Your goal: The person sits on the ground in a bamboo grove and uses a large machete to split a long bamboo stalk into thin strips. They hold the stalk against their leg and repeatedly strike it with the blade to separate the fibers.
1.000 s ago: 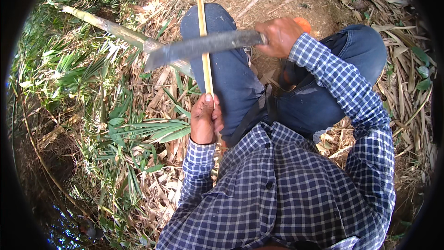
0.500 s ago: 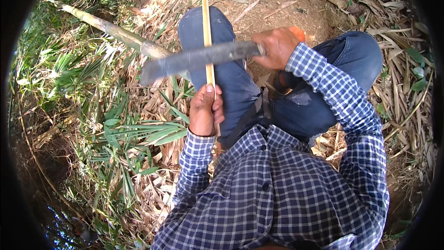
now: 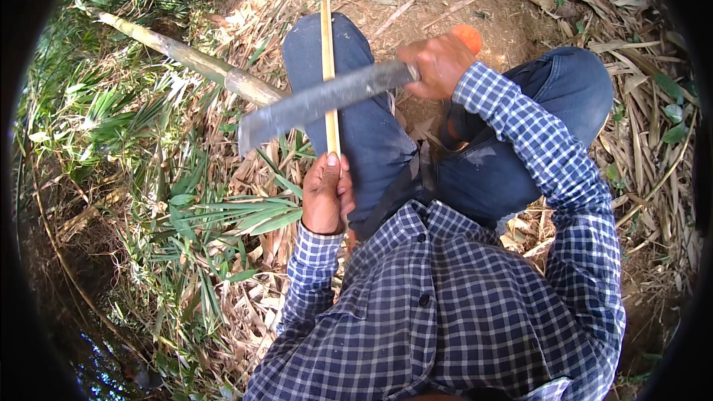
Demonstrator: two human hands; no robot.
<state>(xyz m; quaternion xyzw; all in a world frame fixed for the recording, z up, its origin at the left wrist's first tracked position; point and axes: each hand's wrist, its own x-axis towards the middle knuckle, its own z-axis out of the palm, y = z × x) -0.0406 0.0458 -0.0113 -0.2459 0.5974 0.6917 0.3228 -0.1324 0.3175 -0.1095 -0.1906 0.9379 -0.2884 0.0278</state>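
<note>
A thick, pale green bamboo pole (image 3: 194, 59) lay left of the grip, among dry straw-coloured leaf litter (image 3: 653, 134) and green grass blades (image 3: 223, 215).

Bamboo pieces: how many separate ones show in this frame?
2. A thin split strip lies along the thigh, gripped by the left hand; a thick pole lies on the ground, upper left. Leaf litter may hide more.
</note>
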